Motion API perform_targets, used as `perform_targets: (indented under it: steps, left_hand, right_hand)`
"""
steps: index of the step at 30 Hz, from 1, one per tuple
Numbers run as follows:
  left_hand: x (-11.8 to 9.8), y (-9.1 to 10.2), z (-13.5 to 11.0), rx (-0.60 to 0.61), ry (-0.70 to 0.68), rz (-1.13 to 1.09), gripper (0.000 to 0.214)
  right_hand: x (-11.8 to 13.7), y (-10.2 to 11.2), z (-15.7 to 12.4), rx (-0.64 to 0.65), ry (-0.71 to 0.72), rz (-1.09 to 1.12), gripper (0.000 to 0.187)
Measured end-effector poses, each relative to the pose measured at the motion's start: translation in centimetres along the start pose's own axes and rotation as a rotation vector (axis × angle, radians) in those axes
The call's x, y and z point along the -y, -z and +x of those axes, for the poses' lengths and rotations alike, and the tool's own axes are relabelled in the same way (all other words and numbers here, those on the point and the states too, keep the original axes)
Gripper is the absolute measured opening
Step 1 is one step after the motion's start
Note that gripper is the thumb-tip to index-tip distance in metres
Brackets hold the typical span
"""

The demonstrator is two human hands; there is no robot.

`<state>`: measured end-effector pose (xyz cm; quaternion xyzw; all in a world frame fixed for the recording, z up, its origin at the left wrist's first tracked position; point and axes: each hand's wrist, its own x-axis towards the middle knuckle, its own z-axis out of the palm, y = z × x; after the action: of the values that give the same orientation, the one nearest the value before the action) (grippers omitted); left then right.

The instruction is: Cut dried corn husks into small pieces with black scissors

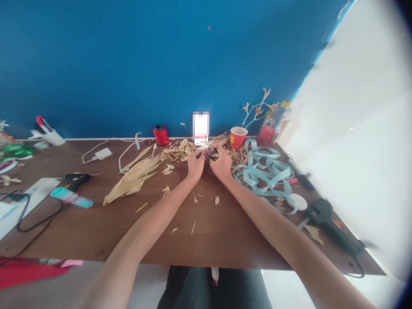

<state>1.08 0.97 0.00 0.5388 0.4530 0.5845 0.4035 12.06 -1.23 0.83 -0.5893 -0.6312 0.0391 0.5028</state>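
Note:
My left hand [195, 165] is closed in a pinch near the back of the brown table, its fingertips on something too small to make out. Right beside it, my right hand [221, 162] is wrapped around the dark handles of what look like scissors [207, 145], whose pale blades point up and left. The two hands nearly touch. Behind them lies a heap of dried husk scraps [182, 150]. A bundle of dried corn husks [137, 177] stretches out to the left of my left hand. Small husk petals [217, 200] are scattered nearer to me.
On the right are a red paper cup [238, 138] with husk flowers, a bottle [273, 124], tangled light-blue ribbon [257, 171] and a glue gun [331, 227]. Left stand a red container [161, 135], a white charger [103, 153], another glue gun [76, 180] and a blue roll [71, 197].

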Motion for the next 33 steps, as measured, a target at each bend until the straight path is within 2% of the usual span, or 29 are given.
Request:
perform_targets:
  steps: [10, 18, 26, 33]
  left_hand:
    - [0.01, 0.11, -0.04, 0.008, -0.028, -0.026, 0.022]
    - [0.16, 0.10, 0.28, 0.006, -0.029, -0.010, 0.018]
    - [0.37, 0.15, 0.39, 0.026, -0.096, -0.025, 0.018]
    - [0.22, 0.23, 0.31, 0.027, -0.076, -0.005, 0.019]
  right_hand:
    - [-0.18, -0.12, -0.04, 0.047, -0.001, -0.029, 0.041]
    - [-0.29, -0.13, -0.06, 0.056, 0.003, -0.026, 0.044]
    - [-0.39, -0.25, -0.01, 0.045, 0.008, 0.002, 0.044]
    - [-0.37, -0.29, -0.06, 0.039, 0.007, -0.040, 0.043]
